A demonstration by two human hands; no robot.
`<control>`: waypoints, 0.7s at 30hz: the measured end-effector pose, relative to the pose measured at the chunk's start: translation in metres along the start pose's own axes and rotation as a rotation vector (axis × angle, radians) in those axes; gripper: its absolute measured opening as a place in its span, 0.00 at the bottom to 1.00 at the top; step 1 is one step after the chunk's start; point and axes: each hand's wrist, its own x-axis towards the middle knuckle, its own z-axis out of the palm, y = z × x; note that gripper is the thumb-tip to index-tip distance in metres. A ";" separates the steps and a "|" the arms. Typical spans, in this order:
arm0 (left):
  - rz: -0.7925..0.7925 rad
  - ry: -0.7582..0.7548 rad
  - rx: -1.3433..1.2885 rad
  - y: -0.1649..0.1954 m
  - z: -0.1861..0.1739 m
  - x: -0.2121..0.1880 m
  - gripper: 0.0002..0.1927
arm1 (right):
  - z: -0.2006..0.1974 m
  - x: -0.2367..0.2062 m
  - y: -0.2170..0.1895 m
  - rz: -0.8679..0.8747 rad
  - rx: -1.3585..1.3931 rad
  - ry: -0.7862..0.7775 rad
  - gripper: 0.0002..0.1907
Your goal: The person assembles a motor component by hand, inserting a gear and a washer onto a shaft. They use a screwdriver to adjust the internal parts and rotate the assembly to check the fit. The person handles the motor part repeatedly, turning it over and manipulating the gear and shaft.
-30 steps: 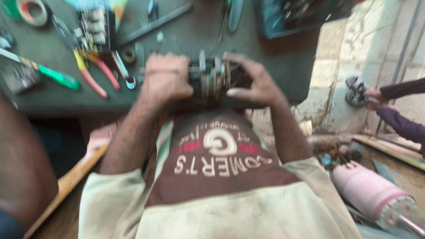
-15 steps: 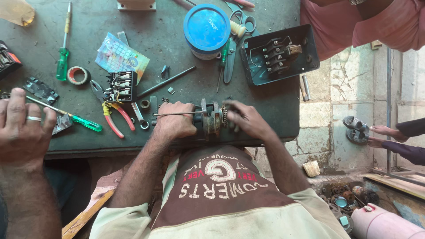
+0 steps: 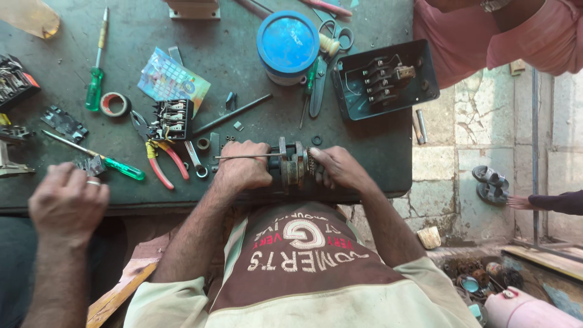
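1. At the near edge of the dark workbench, I saw the round metal assembly lying on its side, its long axis running nine to three o'clock.
2. My left hand was clenched around its nine o'clock end, a thin rod jutting out past the knuckles.
3. My right hand gripped the three o'clock end, fingers on the toothed rim; both were equally near.
4. Red-handled pliers lay at nine o'clock.

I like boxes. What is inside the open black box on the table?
Inside the open black box sits a switch block with rows of metal contacts and some thin wires. What lies under that block cannot be seen, because it covers the bottom there.
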 end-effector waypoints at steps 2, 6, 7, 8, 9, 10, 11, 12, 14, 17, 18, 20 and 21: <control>-0.003 -0.013 0.004 -0.001 0.000 -0.001 0.19 | -0.009 -0.014 -0.007 -0.317 0.007 -0.003 0.37; -0.003 -0.029 0.012 -0.003 0.004 0.003 0.19 | -0.010 -0.023 -0.005 -0.754 -0.155 0.026 0.43; 0.002 -0.027 0.014 -0.003 0.004 0.004 0.19 | -0.009 -0.019 -0.001 -0.738 -0.158 0.035 0.42; 0.006 -0.025 0.015 -0.003 0.005 0.004 0.19 | -0.007 -0.012 0.002 -0.724 -0.163 0.044 0.41; 0.002 -0.022 0.018 -0.002 0.006 0.005 0.19 | -0.003 -0.005 0.006 -0.710 -0.168 0.050 0.40; -0.005 -0.019 0.022 -0.002 0.006 0.004 0.19 | 0.002 0.002 0.009 -0.554 -0.152 0.047 0.39; -0.010 -0.016 0.026 -0.001 0.005 0.004 0.19 | 0.007 0.008 0.011 -0.399 -0.136 0.041 0.40; -0.009 -0.022 0.025 0.000 0.004 0.003 0.20 | 0.009 0.012 0.011 -0.245 -0.122 0.032 0.45; -0.005 -0.035 0.020 0.001 0.001 0.001 0.20 | 0.010 0.012 0.007 -0.064 -0.118 0.036 0.46; -0.031 -0.075 0.022 0.003 -0.002 0.000 0.21 | 0.002 0.000 0.004 -0.175 -0.093 0.032 0.43; -0.034 -0.080 0.022 0.002 -0.003 0.000 0.20 | -0.001 -0.006 0.001 -0.272 -0.077 0.028 0.43; -0.034 -0.093 0.025 0.001 -0.002 0.002 0.20 | -0.005 -0.016 -0.002 -0.636 -0.126 0.039 0.44; -0.027 -0.081 0.024 0.001 -0.001 0.003 0.20 | -0.006 -0.018 -0.003 -0.816 -0.150 0.040 0.45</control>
